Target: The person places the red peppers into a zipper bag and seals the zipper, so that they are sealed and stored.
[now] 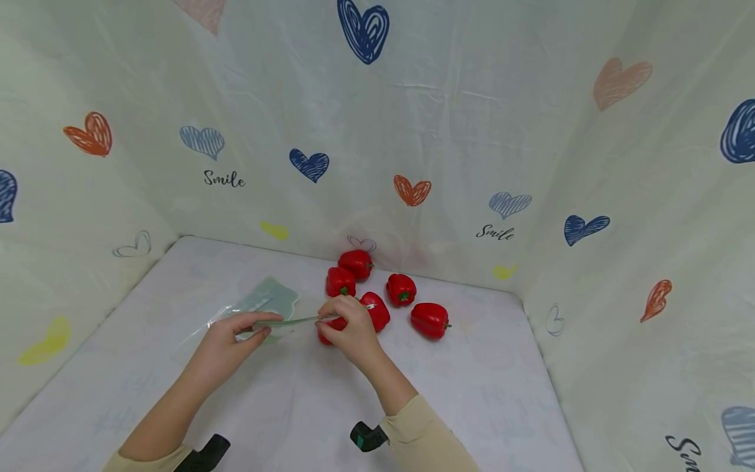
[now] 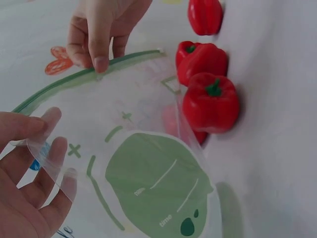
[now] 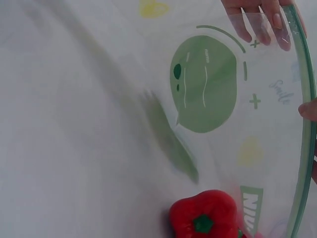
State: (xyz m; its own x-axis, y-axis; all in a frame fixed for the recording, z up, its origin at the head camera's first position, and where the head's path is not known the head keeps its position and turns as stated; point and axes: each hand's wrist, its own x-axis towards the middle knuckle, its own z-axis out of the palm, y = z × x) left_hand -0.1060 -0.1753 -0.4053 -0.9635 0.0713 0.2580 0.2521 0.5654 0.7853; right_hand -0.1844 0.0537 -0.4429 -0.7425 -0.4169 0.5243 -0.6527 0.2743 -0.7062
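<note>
Between the two hands stretches a clear zip bag (image 2: 153, 178) with a green printed label and a green zip strip along its mouth. My left hand (image 1: 221, 347) pinches one end of that strip between thumb and index finger. Its other fingers show through the clear film in the left wrist view. Farther along the strip, my right hand (image 1: 356, 337) pinches it between thumb and fingertips. The bag's body hangs away from me, over the table. Close past the right hand lie red bell peppers (image 1: 376, 312), one of them partly covered by that hand.
More red bell peppers lie beyond and to the right, such as one with its stem pointing right (image 1: 429, 320) and one near the back edge (image 1: 355, 264). The white-covered table (image 1: 460, 393) meets a heart-printed curtain (image 1: 460, 144) at the back and sides.
</note>
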